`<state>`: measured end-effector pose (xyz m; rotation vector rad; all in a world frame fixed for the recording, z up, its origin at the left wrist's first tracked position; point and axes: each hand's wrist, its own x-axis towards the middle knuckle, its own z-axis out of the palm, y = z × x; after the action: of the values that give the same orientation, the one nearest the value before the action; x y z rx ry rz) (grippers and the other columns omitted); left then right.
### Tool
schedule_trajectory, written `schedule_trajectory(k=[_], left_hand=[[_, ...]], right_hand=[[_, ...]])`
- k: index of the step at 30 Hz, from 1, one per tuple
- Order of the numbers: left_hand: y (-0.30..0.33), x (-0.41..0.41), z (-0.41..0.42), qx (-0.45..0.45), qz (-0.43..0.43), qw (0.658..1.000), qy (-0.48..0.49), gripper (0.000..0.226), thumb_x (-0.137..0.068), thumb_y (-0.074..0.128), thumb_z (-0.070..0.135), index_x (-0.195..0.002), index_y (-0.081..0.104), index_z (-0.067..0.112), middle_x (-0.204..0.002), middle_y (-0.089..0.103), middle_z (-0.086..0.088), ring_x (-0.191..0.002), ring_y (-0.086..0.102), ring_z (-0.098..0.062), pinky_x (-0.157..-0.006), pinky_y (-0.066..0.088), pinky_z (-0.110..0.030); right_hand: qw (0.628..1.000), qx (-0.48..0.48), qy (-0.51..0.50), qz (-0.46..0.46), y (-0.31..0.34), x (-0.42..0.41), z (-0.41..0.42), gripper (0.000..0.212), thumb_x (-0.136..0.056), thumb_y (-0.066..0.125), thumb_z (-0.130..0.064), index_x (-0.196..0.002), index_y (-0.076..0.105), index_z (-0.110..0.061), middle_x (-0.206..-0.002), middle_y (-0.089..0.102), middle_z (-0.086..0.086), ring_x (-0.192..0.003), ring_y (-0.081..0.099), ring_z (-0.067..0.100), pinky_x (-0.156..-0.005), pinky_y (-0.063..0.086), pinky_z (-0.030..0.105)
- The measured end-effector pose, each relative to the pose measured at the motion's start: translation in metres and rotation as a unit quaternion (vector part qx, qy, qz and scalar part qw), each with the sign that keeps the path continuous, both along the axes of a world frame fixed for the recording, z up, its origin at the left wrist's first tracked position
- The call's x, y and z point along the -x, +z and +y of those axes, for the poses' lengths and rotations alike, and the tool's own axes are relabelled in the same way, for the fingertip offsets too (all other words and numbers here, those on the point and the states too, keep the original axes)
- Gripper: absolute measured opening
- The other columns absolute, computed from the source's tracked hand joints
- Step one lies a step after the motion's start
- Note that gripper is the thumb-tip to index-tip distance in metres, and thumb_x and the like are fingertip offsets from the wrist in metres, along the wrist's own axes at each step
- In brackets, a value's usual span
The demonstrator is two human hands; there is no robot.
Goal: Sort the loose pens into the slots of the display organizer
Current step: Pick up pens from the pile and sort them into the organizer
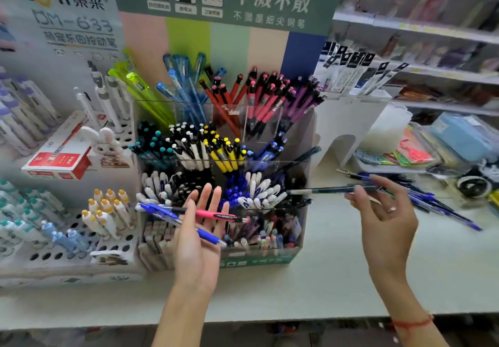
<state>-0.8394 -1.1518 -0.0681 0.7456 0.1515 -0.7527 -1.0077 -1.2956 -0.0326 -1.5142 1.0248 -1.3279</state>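
A dark green pen (330, 190) is pinched in the right hand (383, 211) near the display organizer (302, 238); it should be lowered into the matching slot (teal-capped, far left). Blue and pink pens (205, 218) are held across the flat left hand (198, 238).

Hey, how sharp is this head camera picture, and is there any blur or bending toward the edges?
Head view: the centre is fairly sharp, so the display organizer and the left hand holding a pink pen read clearly; the right hand and its dark pen are slightly soft; shelves at upper right smear into blur; wide-angle distortion bows the edges; lighting is even, with weak shadows.
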Motion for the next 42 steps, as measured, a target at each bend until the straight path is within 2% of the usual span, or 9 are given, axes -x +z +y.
schedule_trajectory(k=[7, 13, 17, 21, 24, 28, 36, 39, 42], left_hand=[[0.004, 0.003, -0.003, 0.015, 0.028, 0.999, -0.018, 0.029, -0.102, 0.04, 0.026, -0.124, 0.055, 0.018, -0.116, 0.07, -0.001, -0.11, 0.066, -0.02, -0.069, 0.057, -0.027], [0.017, 0.006, -0.007, 0.052, 0.035, 0.994, -0.085, 0.027, -0.102, 0.038, 0.02, -0.12, 0.057, 0.013, -0.117, 0.069, -0.007, -0.107, 0.067, -0.021, -0.09, 0.049, -0.038], [0.019, 0.006, -0.008, 0.072, 0.029, 0.992, -0.103, 0.028, -0.103, 0.037, 0.02, -0.122, 0.056, 0.013, -0.118, 0.069, -0.007, -0.108, 0.066, -0.021, -0.09, 0.054, -0.038], [0.021, 0.008, -0.008, 0.086, 0.021, 0.992, -0.09, 0.029, -0.102, 0.036, 0.023, -0.124, 0.054, 0.015, -0.12, 0.068, -0.003, -0.108, 0.066, -0.019, -0.089, 0.055, -0.036], [0.022, 0.01, -0.014, 0.091, 0.017, 0.994, -0.062, 0.028, -0.103, 0.034, 0.026, -0.123, 0.052, 0.017, -0.122, 0.067, 0.003, -0.112, 0.064, -0.016, -0.096, 0.045, -0.034], [0.026, 0.011, -0.024, 0.097, 0.007, 0.993, -0.066, 0.027, -0.104, 0.033, 0.028, -0.121, 0.052, 0.018, -0.121, 0.067, 0.004, -0.113, 0.063, -0.013, -0.097, 0.045, -0.033], [0.037, 0.001, -0.035, 0.056, -0.086, 0.988, -0.117, 0.034, -0.103, 0.035, 0.027, -0.128, 0.052, 0.011, -0.119, 0.069, -0.001, -0.105, 0.068, -0.016, -0.09, 0.055, -0.033], [0.032, -0.008, -0.029, 0.01, -0.069, 0.991, -0.115, 0.036, -0.1, 0.042, 0.032, -0.125, 0.055, 0.009, -0.083, 0.07, 0.004, -0.065, 0.065, -0.005, -0.059, 0.056, -0.02], [0.028, -0.016, -0.024, -0.071, -0.1, 0.983, -0.137, 0.046, -0.096, 0.043, 0.047, -0.121, 0.056, 0.011, -0.057, 0.036, 0.009, -0.042, 0.029, -0.002, -0.036, 0.026, -0.015]], right_hand=[[0.971, 0.234, -0.032, -0.044, 0.024, -0.028, -0.024, 0.029, -0.089, 0.067, -0.009, -0.103, 0.049, -0.027, -0.093, 0.069, -0.018, -0.088, 0.069, 0.013, -0.084, 0.056, 0.032], [0.936, 0.309, -0.008, 0.169, -0.006, -0.068, -0.061, 0.022, -0.086, 0.071, -0.019, -0.102, 0.061, -0.008, -0.088, 0.069, 0.001, -0.076, 0.065, 0.015, -0.065, 0.048, 0.022], [0.906, 0.332, -0.007, 0.263, -0.02, -0.073, -0.071, 0.016, -0.084, 0.072, -0.013, -0.099, 0.067, -0.009, -0.096, 0.067, 0.007, -0.098, 0.057, 0.027, -0.079, 0.034, 0.014], [0.928, 0.297, 0.003, 0.225, -0.008, -0.065, -0.047, 0.017, -0.085, 0.07, -0.014, -0.101, 0.065, -0.011, -0.103, 0.06, 0.003, -0.098, 0.051, 0.019, -0.084, 0.034, 0.01], [0.958, 0.112, 0.184, 0.189, 0.005, -0.061, -0.002, 0.013, -0.089, 0.064, -0.03, -0.092, 0.065, -0.018, -0.082, 0.066, -0.006, -0.074, 0.062, 0.011, -0.068, 0.046, 0.014], [0.906, -0.087, 0.367, 0.193, 0.011, -0.064, 0.034, 0.025, -0.084, 0.065, -0.037, -0.104, 0.064, -0.022, -0.076, 0.07, 0.002, -0.063, 0.068, 0.015, -0.063, 0.056, 0.025], [0.978, -0.049, 0.204, -0.022, 0.039, -0.07, 0.009, 0.011, -0.091, 0.061, -0.011, -0.096, 0.067, -0.019, -0.08, 0.07, 0.002, -0.073, 0.067, 0.01, -0.067, 0.052, 0.017], [0.99, 0.089, 0.11, 0.002, 0.058, -0.079, -0.02, 0.009, -0.099, 0.049, -0.014, -0.096, 0.055, -0.019, -0.077, 0.059, -0.004, -0.062, 0.057, -0.001, -0.062, 0.048, 0.017], [0.97, 0.226, 0.058, 0.068, 0.076, -0.099, -0.043, 0.009, -0.102, 0.043, -0.016, -0.101, 0.05, -0.011, -0.073, 0.048, -0.012, -0.058, 0.047, -0.004, -0.056, 0.039, 0.014]])
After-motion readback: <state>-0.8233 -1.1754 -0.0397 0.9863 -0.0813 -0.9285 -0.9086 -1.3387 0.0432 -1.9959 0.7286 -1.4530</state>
